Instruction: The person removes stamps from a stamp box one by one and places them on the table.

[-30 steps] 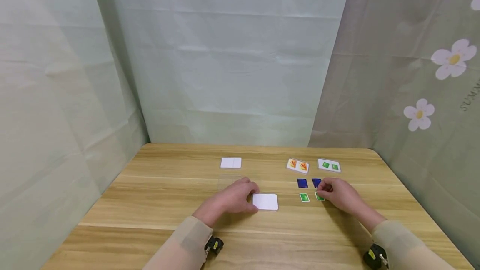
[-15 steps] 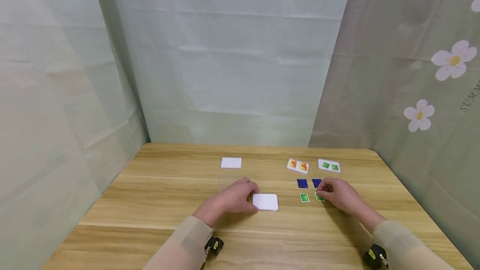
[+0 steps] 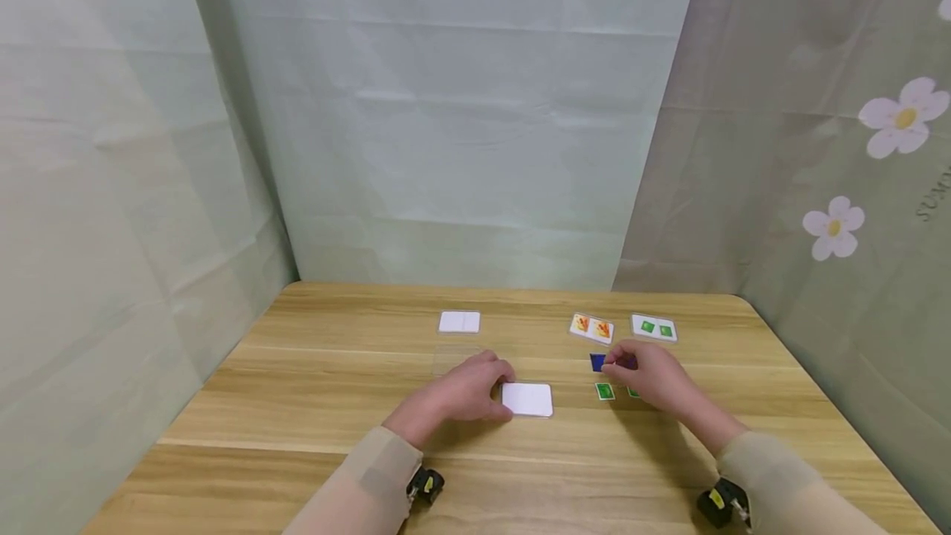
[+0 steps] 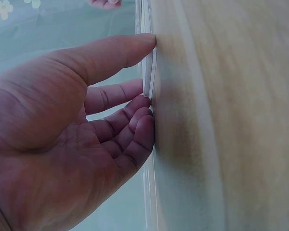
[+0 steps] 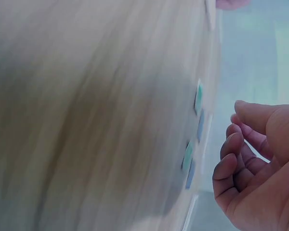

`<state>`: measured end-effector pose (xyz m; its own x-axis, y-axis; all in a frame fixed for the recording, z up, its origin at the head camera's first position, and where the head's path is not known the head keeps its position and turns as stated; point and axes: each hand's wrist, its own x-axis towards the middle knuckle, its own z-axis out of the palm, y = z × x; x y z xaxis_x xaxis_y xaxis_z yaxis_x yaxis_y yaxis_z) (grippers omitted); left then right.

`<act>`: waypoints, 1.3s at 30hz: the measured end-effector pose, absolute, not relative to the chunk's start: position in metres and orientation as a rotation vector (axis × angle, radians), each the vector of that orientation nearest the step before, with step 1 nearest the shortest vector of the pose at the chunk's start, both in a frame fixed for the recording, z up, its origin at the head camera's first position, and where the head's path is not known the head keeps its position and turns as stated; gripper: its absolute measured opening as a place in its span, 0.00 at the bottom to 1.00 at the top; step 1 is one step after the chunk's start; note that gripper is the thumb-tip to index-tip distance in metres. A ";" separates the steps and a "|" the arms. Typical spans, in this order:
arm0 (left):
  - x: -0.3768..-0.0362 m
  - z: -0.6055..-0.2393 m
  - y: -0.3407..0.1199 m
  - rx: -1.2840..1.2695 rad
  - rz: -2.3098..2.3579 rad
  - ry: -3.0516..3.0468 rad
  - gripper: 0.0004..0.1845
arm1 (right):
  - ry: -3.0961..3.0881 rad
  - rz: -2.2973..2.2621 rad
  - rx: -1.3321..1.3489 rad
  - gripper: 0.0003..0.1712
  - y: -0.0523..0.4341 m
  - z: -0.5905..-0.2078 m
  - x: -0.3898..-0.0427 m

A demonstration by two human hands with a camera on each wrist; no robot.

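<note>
My left hand [image 3: 464,389] rests on the table and holds a white card [image 3: 529,400] by its edges between thumb and fingers. In the left wrist view this white card [image 4: 147,72] appears edge-on and looks like more than one layer. My right hand [image 3: 654,371] hovers above small square pieces, fingers loosely bent and nothing visible between them. Under it lie a dark blue square [image 3: 597,362] and a green square [image 3: 605,392]. A second green square [image 3: 633,393] is partly covered by that hand. The right wrist view shows two green squares [image 5: 198,97] and two blue squares [image 5: 201,125] on the tabletop.
Toward the back lie a card with two orange pictures [image 3: 592,328], a card with two green squares [image 3: 654,327] and a blank white card [image 3: 459,321]. Beyond my left hand is a faint transparent sheet [image 3: 448,357]. Cloth walls [image 3: 461,122] surround the wooden table [image 3: 297,403].
My right hand has lifted off the right-hand green square and shifted left and slightly back, over the blue squares. My left hand stays on the white card.
</note>
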<state>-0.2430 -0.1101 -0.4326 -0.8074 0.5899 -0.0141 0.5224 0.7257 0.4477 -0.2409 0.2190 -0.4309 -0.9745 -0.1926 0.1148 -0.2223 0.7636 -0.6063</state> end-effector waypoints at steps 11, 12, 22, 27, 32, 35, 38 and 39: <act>-0.243 -0.435 -0.110 0.908 0.642 2.773 0.24 | -2.895 1.081 0.448 0.06 0.181 -0.433 -0.239; -0.243 -0.435 -0.110 0.907 0.644 2.773 0.24 | -2.893 1.082 0.469 0.06 0.178 -0.433 -0.238; -0.243 -0.435 -0.112 0.906 0.652 2.762 0.23 | -2.931 1.184 0.595 0.16 0.155 -0.437 -0.230; -0.243 -0.435 -0.112 0.919 0.658 2.758 0.23 | -2.952 1.200 0.675 0.23 0.148 -0.439 -0.229; -0.242 -0.434 -0.112 0.940 0.658 2.761 0.23 | -3.000 1.148 0.659 0.26 0.141 -0.439 -0.228; -0.243 -0.434 -0.112 0.932 0.661 2.758 0.23 | -3.011 1.102 0.642 0.26 0.138 -0.439 -0.228; -0.243 -0.435 -0.112 0.928 0.665 2.756 0.23 | -3.016 1.084 0.644 0.25 0.138 -0.440 -0.229; -0.243 -0.435 -0.113 0.924 0.662 2.757 0.23 | -3.020 1.079 0.645 0.25 0.137 -0.440 -0.229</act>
